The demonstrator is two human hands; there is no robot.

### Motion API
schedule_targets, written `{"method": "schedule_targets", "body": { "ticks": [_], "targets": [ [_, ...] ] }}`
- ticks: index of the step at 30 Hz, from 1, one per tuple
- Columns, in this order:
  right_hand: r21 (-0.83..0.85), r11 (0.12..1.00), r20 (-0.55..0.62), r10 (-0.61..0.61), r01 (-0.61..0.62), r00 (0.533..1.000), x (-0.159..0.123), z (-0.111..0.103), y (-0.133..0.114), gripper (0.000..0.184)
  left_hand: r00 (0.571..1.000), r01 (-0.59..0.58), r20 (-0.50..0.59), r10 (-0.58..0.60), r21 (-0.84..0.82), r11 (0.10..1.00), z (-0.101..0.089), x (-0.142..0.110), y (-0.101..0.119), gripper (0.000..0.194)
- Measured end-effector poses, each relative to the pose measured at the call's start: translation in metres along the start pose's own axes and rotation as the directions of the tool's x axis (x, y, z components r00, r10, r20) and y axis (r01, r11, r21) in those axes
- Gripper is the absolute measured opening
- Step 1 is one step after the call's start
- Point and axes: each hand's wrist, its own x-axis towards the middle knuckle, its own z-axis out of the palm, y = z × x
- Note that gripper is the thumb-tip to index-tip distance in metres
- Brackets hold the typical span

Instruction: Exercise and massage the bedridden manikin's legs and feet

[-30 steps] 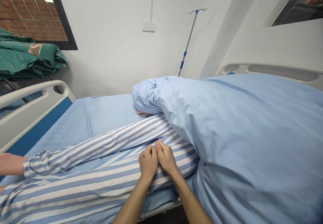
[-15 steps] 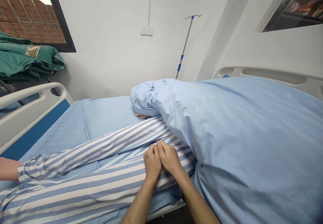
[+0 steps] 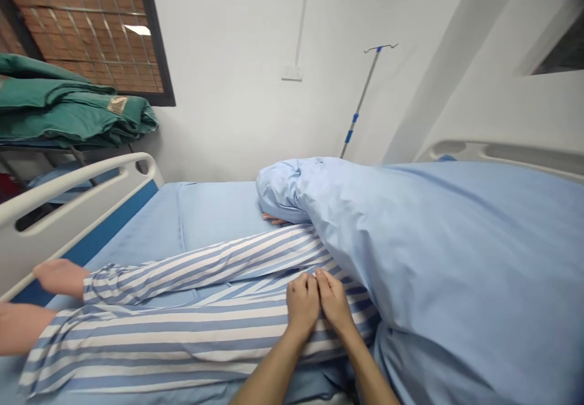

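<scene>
A person lies on the bed in blue-and-white striped trousers (image 3: 191,332), with two bare feet (image 3: 61,277) toward the left. My left hand (image 3: 303,301) is closed on the near trouser leg at the thigh, knuckles up. Right beside it, touching it, my right hand (image 3: 335,300) is closed on the same leg. The fingertips of both hands curl down against the cloth, partly hidden. A light blue quilt (image 3: 438,259) covers the person's upper body just right of my hands. The lying person's fingers (image 3: 274,219) peek out from under the quilt's edge.
A bed end board (image 3: 82,210) stands at the left, another (image 3: 497,149) at the right. Behind the bed is an IV pole (image 3: 362,101) by the white wall, with a socket (image 3: 292,73). Folded green cloth (image 3: 68,110) lies beneath the barred window (image 3: 91,22).
The view has turned left, so the scene sits farther right and both feet now show. My hands keep the same closed pose together on the thigh.
</scene>
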Motion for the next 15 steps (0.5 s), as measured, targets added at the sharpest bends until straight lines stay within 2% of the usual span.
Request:
{"method": "schedule_targets", "body": {
  "ticks": [2,4,6,8,11,13,15],
  "targets": [
    [-0.195,0.981,0.039,-0.01,0.017,0.999,0.002,-0.005,0.003,0.041,1.0,0.027,0.004,-0.028,0.056,0.998,0.0,-0.002,-0.003,0.034],
    [-0.417,0.908,0.055,-0.008,0.031,0.998,0.006,-0.011,0.009,0.037,0.998,0.055,0.02,-0.058,0.104,0.993,0.0,-0.004,-0.004,0.035],
    [-0.532,0.847,0.06,0.015,0.019,0.998,0.01,-0.016,0.017,0.036,0.996,0.075,0.044,-0.082,0.14,0.987,0.001,-0.004,-0.004,0.036],
    [-0.555,0.832,0.059,0.051,-0.01,0.997,0.013,-0.018,0.024,0.037,0.994,0.089,0.058,-0.097,0.131,0.987,0.001,-0.002,-0.004,0.037],
    [-0.505,0.861,0.013,0.078,-0.061,0.997,0.015,-0.018,0.027,0.042,0.991,0.077,0.107,-0.078,0.015,0.997,-0.006,0.001,-0.007,0.035],
    [-0.452,0.889,-0.014,0.076,-0.075,0.997,0.015,-0.018,0.025,0.043,0.986,0.078,0.151,-0.068,-0.063,0.995,-0.022,0.003,-0.013,0.032],
    [-0.419,0.904,-0.032,0.085,-0.091,0.996,0.015,-0.018,0.021,0.043,0.985,0.084,0.16,-0.069,-0.085,0.993,-0.049,0.004,-0.023,0.031]
  ]
}}
